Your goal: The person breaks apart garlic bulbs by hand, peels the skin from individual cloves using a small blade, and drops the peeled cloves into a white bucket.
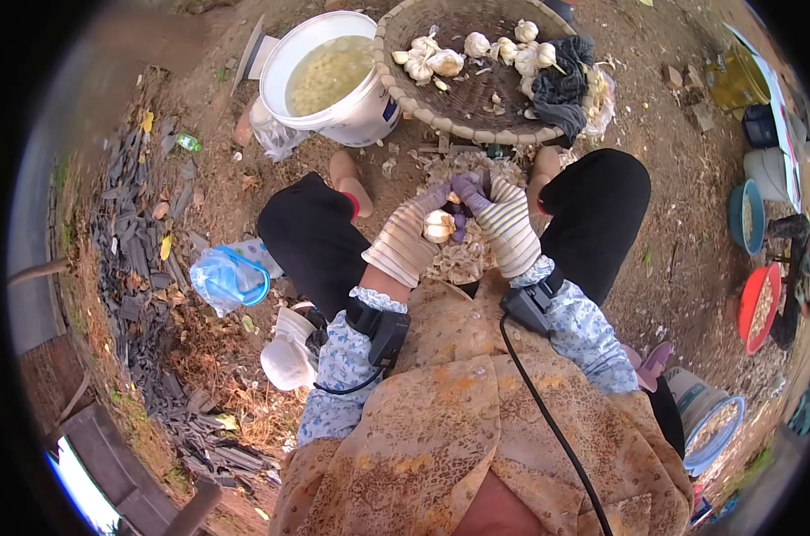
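Observation:
Both my hands wear striped gloves with purple fingers and meet in front of my knees. My left hand (408, 234) has its fingers curled round a white garlic bulb (439, 226). My right hand (503, 219) is closed against it from the other side, its fingertips pressed together; what they pinch is too small to make out. Below the hands lies a heap of garlic skins (463, 259). Beyond them, a woven basket (476, 132) holds several garlic bulbs and a dark cloth (561, 87).
A white bucket (356, 116) of peeled cloves in liquid stands at the basket's left. Plastic bags (222, 281) lie left of my knee. On the right are a blue basin (746, 217), a red basin (759, 308) and a bucket with a blue-rimmed basket (716, 433).

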### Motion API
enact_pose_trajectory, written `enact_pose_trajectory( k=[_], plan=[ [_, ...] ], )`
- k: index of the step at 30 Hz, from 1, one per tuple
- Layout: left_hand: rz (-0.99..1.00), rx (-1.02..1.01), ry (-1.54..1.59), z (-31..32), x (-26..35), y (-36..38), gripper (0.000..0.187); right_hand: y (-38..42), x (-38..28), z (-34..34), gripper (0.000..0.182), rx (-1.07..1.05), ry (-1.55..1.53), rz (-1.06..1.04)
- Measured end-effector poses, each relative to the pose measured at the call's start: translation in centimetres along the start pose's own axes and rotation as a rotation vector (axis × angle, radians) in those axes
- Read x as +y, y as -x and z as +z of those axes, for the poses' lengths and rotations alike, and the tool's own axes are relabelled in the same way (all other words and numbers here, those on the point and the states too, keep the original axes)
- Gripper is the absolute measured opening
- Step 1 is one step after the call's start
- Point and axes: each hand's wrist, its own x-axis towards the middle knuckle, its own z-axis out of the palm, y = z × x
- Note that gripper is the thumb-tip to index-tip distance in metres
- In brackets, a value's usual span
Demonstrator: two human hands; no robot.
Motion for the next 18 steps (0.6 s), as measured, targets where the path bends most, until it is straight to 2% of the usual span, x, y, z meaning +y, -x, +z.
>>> enact_pose_trajectory(
  k=[2,3,4,5,6,7,8,10,11,12,13,14,15,17,18],
  plan=[
    [0.023,0.015,-0.086,0.2,-0.1,0.3,0.021,-0.2,0.5,0.3,0.023,0.017,0.055,0.038],
    [0.048,0.030,-0.170,0.3,-0.1,0.3,0.020,-0.6,0.9,0.3,0.030,0.032,0.112,0.075],
    [0.048,0.029,-0.172,0.1,-0.2,0.2,0.020,-1.1,1.4,-0.3,0.043,-0.011,0.283,0.097],
    [-0.012,0.008,0.005,-0.3,-0.3,0.1,0.020,-1.6,2.0,-0.6,0.043,-0.011,0.281,0.098],
    [-0.071,-0.013,0.182,-0.7,-0.4,0.0,0.019,-1.9,2.7,-0.8,0.046,0.034,0.456,-0.028],
    [-0.071,-0.012,0.182,-0.9,-0.5,-0.1,0.019,-2.0,2.8,-0.8,0.048,0.079,0.630,-0.155],
    [-0.097,0.023,0.252,-1.1,-0.6,-0.2,0.018,-1.9,2.8,-0.8,0.048,0.078,0.630,-0.155],
    [-0.121,0.059,0.324,-1.4,-0.7,-0.5,0.016,-1.6,2.5,-0.5,0.050,0.070,0.530,-0.147],
    [-0.045,0.157,0.209,-1.4,-0.6,-0.6,0.015,-1.3,2.1,-0.4,0.050,0.068,0.530,-0.148],
    [0.033,0.257,0.094,-1.3,-0.5,-0.6,0.014,-0.9,1.6,-0.3,0.047,-0.027,0.371,-0.089],
    [0.036,0.259,0.097,-1.1,-0.3,-0.7,0.014,-0.6,1.1,-0.2,0.045,-0.121,0.213,-0.030],
    [0.084,0.330,-0.020,-0.6,-0.2,-0.8,0.015,-0.5,1.5,-0.1,0.037,-0.173,0.185,0.013],
    [0.131,0.398,-0.138,-0.3,-0.2,-0.7,0.015,-0.5,1.8,-0.1,0.037,-0.172,0.185,0.014],
    [0.185,0.397,-0.245,-0.4,-0.4,-0.5,0.018,-0.4,0.3,0.8,0.030,-0.170,0.165,0.017],
    [0.241,0.398,-0.353,-0.4,-0.4,-0.5,0.021,0.8,-1.9,1.0,0.025,-0.130,-0.048,0.095]
  ],
)
